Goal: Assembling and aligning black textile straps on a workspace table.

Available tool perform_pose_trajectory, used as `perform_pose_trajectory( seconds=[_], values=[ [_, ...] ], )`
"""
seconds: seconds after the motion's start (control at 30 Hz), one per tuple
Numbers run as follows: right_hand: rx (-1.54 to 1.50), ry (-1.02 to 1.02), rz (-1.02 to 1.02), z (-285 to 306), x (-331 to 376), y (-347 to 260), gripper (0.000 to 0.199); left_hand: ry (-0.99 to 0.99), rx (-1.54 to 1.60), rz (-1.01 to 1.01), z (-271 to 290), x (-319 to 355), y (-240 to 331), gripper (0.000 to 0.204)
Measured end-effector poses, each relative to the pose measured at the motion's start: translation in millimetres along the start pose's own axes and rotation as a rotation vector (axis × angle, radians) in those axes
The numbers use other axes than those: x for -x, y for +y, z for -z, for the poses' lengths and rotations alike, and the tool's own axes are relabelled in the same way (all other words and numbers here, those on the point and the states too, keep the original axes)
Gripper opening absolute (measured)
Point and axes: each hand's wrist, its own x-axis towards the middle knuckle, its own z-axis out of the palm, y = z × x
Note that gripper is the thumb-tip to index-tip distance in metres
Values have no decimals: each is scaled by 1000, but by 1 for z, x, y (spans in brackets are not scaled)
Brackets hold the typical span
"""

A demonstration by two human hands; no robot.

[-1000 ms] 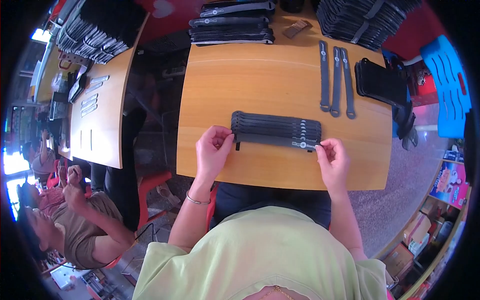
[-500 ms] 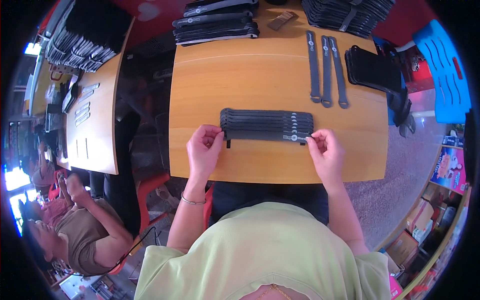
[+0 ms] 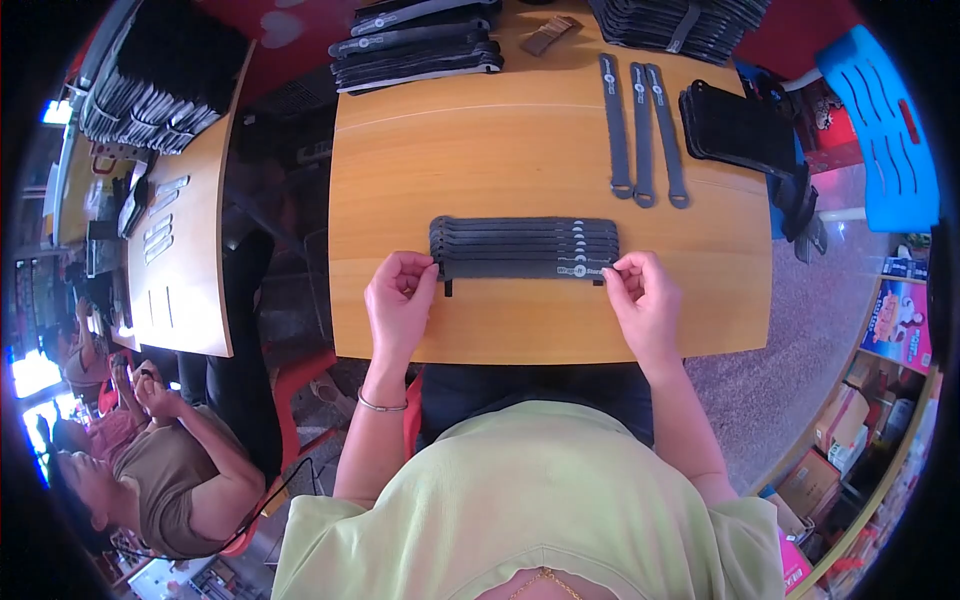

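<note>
Several dark grey fabric straps (image 3: 505,238) lie overlapped in a stepped row on the wooden table (image 3: 540,335), their pale printed marks lined up toward the right. The nearest strap (image 3: 500,269) lies along the row's front edge. At its left end, my left hand (image 3: 398,305) is closed in a pinch of thumb and fingertips. My right hand (image 3: 645,300) pinches the same strap's right end, beside the printed mark. Two small black tabs show just below the strap, one near each hand.
Three loose straps (image 3: 641,135) lie lengthwise at the right. Behind them are a black stack (image 3: 738,128) and a banded strap bundle (image 3: 680,25). More straps (image 3: 415,55) are piled far left, near a brown block (image 3: 549,35). Another person (image 3: 185,470) sits at a neighbouring table (image 3: 190,290).
The whole view has shifted slightly, so the table and straps sit a little further left and up. Both hands keep their pinch on the strap's ends. The other person's hands have come together.
</note>
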Motion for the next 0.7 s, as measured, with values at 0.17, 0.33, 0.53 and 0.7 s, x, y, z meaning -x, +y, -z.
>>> perform_pose_trajectory(
  seconds=[0.17, 0.33, 0.53, 0.7],
  values=[
    [26, 6, -5, 0, 0, -1, 13, 2, -8, 1, 0, 1, 2, 5],
    [10, 16, -4, -1, 0, -1, 13, 3, -8, -11, 0, 1, 2, 5],
    [47, 23, 6, -2, 0, -1, 14, 12, -7, -12, -2, 1, 3, 5],
    [35, 30, 3, -3, -1, -1, 14, 8, 0, -20, -1, 1, 1, 5]
  ],
)
